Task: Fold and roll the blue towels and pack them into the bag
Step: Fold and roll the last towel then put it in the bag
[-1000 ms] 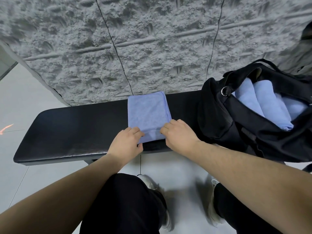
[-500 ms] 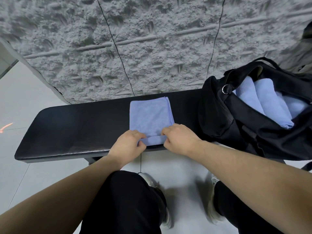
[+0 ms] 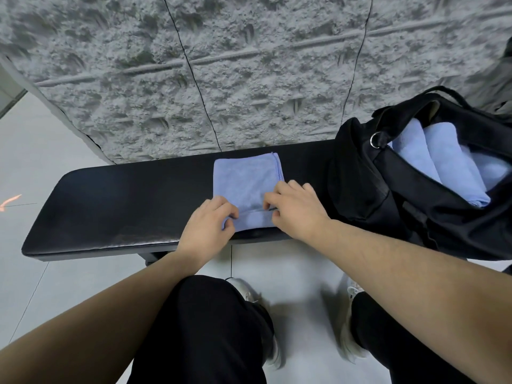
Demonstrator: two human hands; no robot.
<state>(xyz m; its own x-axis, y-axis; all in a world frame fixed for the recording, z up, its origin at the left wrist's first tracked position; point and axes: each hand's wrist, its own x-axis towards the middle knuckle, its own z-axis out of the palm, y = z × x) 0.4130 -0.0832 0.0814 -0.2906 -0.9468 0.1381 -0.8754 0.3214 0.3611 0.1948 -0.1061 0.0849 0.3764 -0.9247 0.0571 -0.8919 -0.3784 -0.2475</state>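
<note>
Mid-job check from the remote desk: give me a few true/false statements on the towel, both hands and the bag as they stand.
1. Both hands pinch the near edge of the towel on the bench. True: left hand, right hand.
2. The towel is fully rolled. False: only its near edge is turned over; the rest lies flat.
3. The bag is zipped. False: it gapes open.
4. Rolled towels lie inside the bag. True.
5. The bag sits at the bench's left end. False: right end.

Left hand (image 3: 206, 221) and right hand (image 3: 297, 209) pinch with curled fingers, forearms extended.
</note>
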